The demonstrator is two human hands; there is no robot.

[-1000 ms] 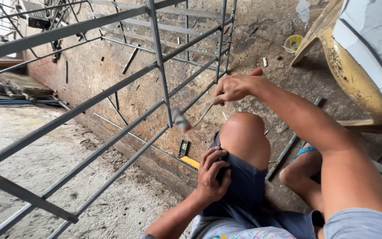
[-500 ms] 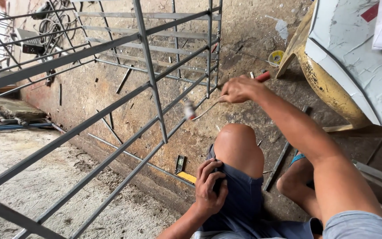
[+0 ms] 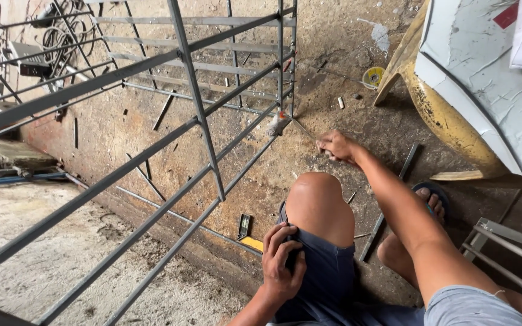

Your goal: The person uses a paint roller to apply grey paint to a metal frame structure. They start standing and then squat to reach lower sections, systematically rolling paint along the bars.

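**Where things lie around the squatting person**

The metal grille [image 3: 152, 145] leans across the left. The right hand [image 3: 338, 147] lies just right of it, holding a hammer [image 3: 285, 124] against a bar. The left hand [image 3: 282, 262] rests on the thigh. A sandal [image 3: 431, 199] sits right of the knee.

The metal grille [image 3: 194, 115] is showing grey, and the shorts [image 3: 327, 284] are showing dark blue. The floor [image 3: 152, 151] is looking rusty brown, with a yellow strip [image 3: 252, 243] lying on it.

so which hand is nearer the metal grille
Right. The right hand reaches out beside the grille holding a thin tool; the left hand rests on the thigh, farther back.
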